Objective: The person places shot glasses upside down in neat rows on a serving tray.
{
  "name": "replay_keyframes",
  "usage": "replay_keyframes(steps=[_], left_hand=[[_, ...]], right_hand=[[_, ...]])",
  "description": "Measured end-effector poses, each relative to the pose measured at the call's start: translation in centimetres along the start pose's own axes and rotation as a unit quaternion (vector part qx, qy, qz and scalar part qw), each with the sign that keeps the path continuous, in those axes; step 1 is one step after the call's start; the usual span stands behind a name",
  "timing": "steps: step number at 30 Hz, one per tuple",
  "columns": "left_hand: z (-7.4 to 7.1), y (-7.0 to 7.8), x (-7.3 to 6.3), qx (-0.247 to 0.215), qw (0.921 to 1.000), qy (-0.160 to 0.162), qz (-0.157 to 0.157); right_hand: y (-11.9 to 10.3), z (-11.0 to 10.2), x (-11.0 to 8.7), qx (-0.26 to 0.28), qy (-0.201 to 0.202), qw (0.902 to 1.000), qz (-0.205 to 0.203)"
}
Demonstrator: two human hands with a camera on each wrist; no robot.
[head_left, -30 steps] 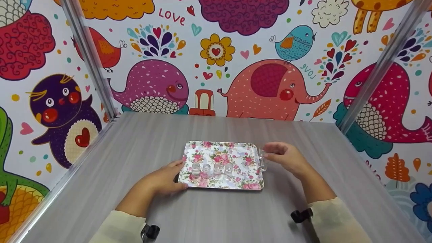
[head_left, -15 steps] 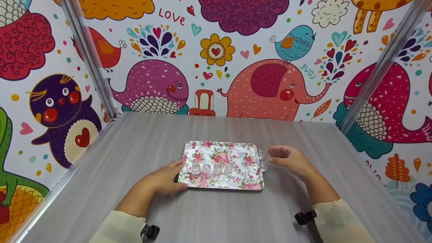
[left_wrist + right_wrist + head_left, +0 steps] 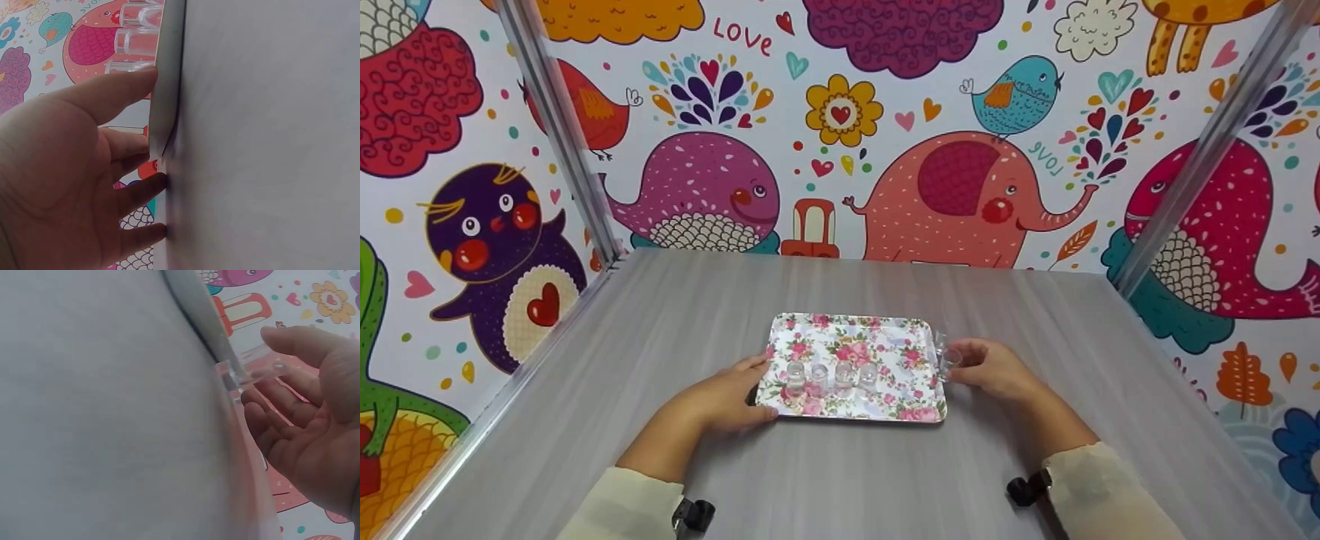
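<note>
A flower-patterned tray [image 3: 847, 337] lies on the table with a row of several small clear shot glasses [image 3: 844, 375] standing near its front edge. My left hand [image 3: 727, 397] rests against its left side. In the left wrist view, the thumb and index finger touch the tray's rim [image 3: 167, 73], while the other fingers extend loosely onto the table. Beside the tray's right edge, my right hand [image 3: 994, 367] has thumb and fingers around a clear shot glass [image 3: 253, 371]. At least one more glass [image 3: 940, 342] seems to stand just behind it, partly blending into the tray edge.
A grey wood-grain table [image 3: 840, 480] surrounds the tray. Walls with cartoon animals [image 3: 952, 202] enclose the back and both sides, and metal posts [image 3: 559, 127] stand at the corners. Each sleeve end carries a black wrist camera [image 3: 1027, 489].
My right hand first drew back slightly right from the glasses, then came forward and left to the nearer one. The left hand, the tray and the row on it stay in place.
</note>
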State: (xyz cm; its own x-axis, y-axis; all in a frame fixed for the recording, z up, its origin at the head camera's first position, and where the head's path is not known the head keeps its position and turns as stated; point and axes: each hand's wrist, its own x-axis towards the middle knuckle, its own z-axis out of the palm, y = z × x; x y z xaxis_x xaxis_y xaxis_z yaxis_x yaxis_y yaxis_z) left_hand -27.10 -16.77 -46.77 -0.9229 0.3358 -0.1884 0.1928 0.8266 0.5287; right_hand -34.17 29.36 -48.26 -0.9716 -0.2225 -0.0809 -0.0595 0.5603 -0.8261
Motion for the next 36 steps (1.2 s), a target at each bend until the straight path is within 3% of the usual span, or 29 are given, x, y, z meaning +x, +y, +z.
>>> replay_keyframes(steps=[11, 17, 30, 36], left_hand=[[0.0, 0.0, 0.0, 0.003, 1.0, 0.0, 0.005], [0.0, 0.1, 0.0, 0.006, 1.0, 0.001, 0.002], [-0.1, 0.1, 0.1, 0.005, 0.9999, 0.004, 0.008], [-0.1, 0.2, -0.1, 0.001, 1.0, 0.004, 0.006]], right_hand=[[0.6, 0.7, 0.5, -0.064, 0.002, 0.9975, -0.032], [0.4, 0.5, 0.4, -0.073, 0.008, 0.9971, -0.021], [-2.3, -0.3, -0.9, 0.008, 0.056, 0.9983, 0.016], [-3.4, -0.2, -1.0, 0.037, 0.065, 0.9972, 0.004]])
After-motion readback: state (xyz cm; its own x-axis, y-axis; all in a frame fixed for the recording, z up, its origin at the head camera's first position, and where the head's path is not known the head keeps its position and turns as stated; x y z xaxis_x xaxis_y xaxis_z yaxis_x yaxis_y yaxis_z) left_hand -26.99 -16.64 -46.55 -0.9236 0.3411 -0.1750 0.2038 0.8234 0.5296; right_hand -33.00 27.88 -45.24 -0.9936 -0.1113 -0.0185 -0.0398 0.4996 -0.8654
